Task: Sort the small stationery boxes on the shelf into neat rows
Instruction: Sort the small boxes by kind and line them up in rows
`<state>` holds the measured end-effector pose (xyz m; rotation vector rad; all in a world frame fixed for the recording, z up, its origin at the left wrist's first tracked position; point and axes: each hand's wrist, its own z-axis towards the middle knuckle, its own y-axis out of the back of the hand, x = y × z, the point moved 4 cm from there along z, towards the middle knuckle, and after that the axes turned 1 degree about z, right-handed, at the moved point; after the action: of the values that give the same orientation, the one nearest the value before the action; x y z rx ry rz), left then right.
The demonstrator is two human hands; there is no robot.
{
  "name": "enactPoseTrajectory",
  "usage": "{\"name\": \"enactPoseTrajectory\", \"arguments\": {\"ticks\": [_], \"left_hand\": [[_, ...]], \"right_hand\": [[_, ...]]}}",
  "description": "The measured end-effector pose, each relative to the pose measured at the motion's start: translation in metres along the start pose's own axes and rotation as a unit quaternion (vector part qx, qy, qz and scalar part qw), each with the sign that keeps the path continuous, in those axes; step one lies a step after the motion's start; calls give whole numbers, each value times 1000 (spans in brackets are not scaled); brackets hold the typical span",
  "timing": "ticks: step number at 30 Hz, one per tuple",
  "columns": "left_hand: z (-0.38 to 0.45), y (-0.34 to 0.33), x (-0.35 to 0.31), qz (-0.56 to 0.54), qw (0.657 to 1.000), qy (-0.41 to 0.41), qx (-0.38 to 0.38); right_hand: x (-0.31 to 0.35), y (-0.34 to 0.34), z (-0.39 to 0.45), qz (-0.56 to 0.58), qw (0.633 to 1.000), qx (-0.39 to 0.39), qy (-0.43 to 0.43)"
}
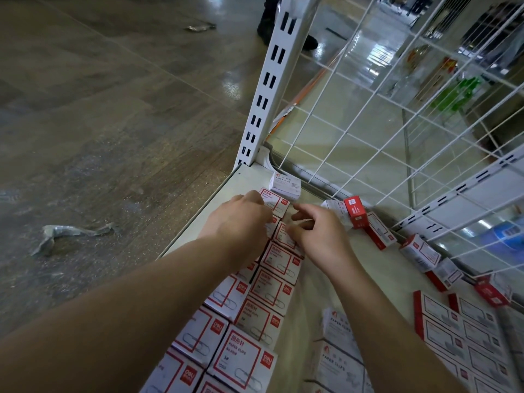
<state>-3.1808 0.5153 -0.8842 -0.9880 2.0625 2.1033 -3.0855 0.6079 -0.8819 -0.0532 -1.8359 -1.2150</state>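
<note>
Head view, looking down on the white shelf [243, 177] at its far left corner, beside the slotted upright [272, 80] and the wire grid back panel [397, 114].

Two rows of red-and-white boxes [272, 282] run lengthwise along the left edge of the shelf, lying flat, edges touching. I read "PAPER CLIPS" and Chinese characters on the lids, plus the red "deli" logo square at one corner; the nearest lid also shows "3#" and "100". Smaller print is too fine for me.

Left hand [241, 219] sits over the far end of the left row, fingers curled down and together on the farthest red-framed box [276, 202]. I cannot tell whether it grips or only presses. Right hand [314, 234] is over the right row; thumb and forefinger come near each other above a box [283, 235], other fingers loosely bent. I cannot tell if anything is pinched.

A white box marked "PAPER CLIPS" [285, 184] lies alone in the corner, apart from the rows. More white "PAPER CLIPS" boxes [338, 353] are stacked near the bottom centre. Loose red boxes [368, 222] lie tilted along the grid, one standing on end. Flat red-edged boxes [459, 330] are grouped at right.

On the grey floor [113, 123], a crumpled plastic wrapper [71, 232].
</note>
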Motion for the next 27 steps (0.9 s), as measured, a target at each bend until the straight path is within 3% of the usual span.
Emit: {"name": "enactPoseTrajectory", "arguments": {"ticks": [11,27], "left_hand": [[9,-2,3,-34,997,62,-10],[9,-1,6,-61,995,77,-15]], "right_hand": [[7,-4,5,59,996,59,-33],[4,-4,8,24,999,47,-7]]}}
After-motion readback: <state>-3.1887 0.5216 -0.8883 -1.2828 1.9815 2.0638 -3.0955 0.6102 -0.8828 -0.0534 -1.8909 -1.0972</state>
